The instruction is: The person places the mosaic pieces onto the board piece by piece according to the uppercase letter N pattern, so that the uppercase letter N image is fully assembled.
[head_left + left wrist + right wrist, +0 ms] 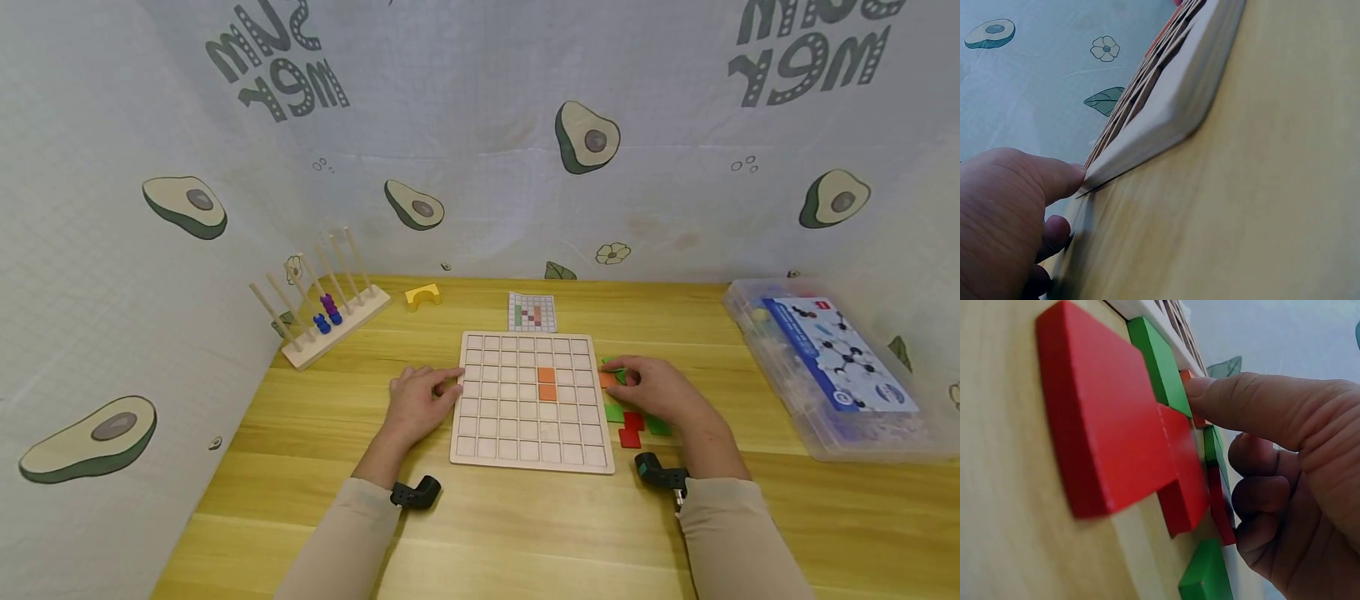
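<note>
A pale wooden grid board [498, 407] lies flat, with two orange squares [547, 384] in adjoining cells of one column. My left hand [420, 404] rests at its left edge; in the left wrist view the thumb of this hand [1007, 212] touches the board's side [1179, 100]. Beside the right edge, my right hand [663, 392] pinches an orange tile [606, 380] lying among the loose ones. The right wrist view has that thumb on the orange tile [1186, 377], partly hidden, the other fingers of the hand [1297, 450] curled, near red [1110, 412] and green tiles [1159, 359].
Behind the board lies a small printed grid card [532, 313]. A wooden peg stand [337, 333] with blue and purple beads is at back left, near a yellow arch block [422, 295]. A clear plastic case [806, 417] occupies the right side. A patterned curtain [487, 167] hangs behind.
</note>
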Demonstrator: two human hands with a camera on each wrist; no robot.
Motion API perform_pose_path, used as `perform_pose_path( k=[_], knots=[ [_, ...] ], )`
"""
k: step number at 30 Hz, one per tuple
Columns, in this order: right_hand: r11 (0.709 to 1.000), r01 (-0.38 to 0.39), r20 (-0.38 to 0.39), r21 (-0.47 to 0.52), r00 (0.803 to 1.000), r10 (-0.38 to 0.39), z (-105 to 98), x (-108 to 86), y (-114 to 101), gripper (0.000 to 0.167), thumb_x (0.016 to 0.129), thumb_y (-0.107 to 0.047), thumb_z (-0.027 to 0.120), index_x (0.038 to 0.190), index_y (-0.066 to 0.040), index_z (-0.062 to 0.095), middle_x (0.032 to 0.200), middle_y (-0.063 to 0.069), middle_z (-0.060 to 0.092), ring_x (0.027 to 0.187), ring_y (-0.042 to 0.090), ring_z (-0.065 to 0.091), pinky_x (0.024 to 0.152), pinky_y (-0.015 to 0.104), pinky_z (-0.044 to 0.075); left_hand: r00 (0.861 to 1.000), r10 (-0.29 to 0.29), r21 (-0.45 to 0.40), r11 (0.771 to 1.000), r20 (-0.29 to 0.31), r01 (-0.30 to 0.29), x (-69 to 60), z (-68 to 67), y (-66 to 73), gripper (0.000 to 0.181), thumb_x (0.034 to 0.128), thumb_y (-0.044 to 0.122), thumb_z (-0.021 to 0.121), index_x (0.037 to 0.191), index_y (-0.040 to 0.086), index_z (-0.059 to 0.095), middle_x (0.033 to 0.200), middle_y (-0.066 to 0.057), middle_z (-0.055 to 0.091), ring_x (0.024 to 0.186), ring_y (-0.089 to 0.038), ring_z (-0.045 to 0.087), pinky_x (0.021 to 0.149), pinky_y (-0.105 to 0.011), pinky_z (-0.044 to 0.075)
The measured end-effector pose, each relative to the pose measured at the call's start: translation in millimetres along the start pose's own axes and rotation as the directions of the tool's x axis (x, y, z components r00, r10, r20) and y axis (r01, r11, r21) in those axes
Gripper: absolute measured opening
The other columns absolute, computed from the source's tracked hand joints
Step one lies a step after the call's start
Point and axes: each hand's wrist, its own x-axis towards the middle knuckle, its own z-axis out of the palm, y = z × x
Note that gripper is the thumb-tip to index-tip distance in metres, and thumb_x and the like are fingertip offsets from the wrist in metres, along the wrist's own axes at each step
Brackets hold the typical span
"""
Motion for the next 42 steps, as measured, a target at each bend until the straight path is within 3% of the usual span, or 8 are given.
perform_pose_path(
  k=[12,25,35,42],
  knots=[
    [0.999,-0.017,-0.001,-0.027,1.0,0.017,1.7,-0.5,-2.2,0.032,0.097,-0.026,0.069,0.124,-0.008,0.068,0.077,0.002,0.046,0.07,0.018,0.043,0.066,0.032,0.033,1.0,-0.006,0.0,1.0,0.006,0.006,-0.1,-0.9,1.4,0.029,0.0973,0.034,0.069,0.125,0.028,0.075,0.075,0.008,0.057,0.08,-0.016,0.043,0.078,-0.037,0.026],
    [0.999,-0.034,0.009,0.004,0.999,0.034,-3.4,-3.3,-6.6,0.031,0.099,-0.027,0.068,0.122,-0.008,0.066,0.078,0.003,0.046,0.068,0.018,0.043,0.063,0.032,0.034,1.0,-0.005,-0.008,1.0,0.007,0.005,-0.6,-1.8,2.7,0.029,0.097,0.033,0.069,0.125,0.027,0.075,0.076,0.007,0.057,0.08,-0.016,0.042,0.078,-0.037,0.026],
    [0.999,-0.008,0.029,0.05,1.0,0.007,-5.8,-7.3,-25.7,0.031,0.097,-0.032,0.07,0.121,-0.012,0.068,0.075,0.002,0.046,0.067,0.018,0.044,0.062,0.032,0.037,1.0,-0.002,0.021,1.0,0.002,0.002,-0.9,-2.2,3.9,0.029,0.0964,0.033,0.07,0.124,0.026,0.075,0.075,0.007,0.056,0.079,-0.016,0.043,0.078,-0.037,0.028],
    [0.995,0.069,0.058,0.066,0.996,-0.073,3.2,-6.3,-35.4,0.026,0.095,-0.03,0.072,0.115,-0.012,0.069,0.072,0.001,0.044,0.06,0.017,0.04,0.055,0.031,0.035,1.0,-0.004,0.007,1.0,0.005,0.004,-1.0,-2.2,4.1,0.029,0.0963,0.033,0.07,0.124,0.026,0.075,0.076,0.007,0.057,0.079,-0.017,0.042,0.078,-0.037,0.027]
  ],
)
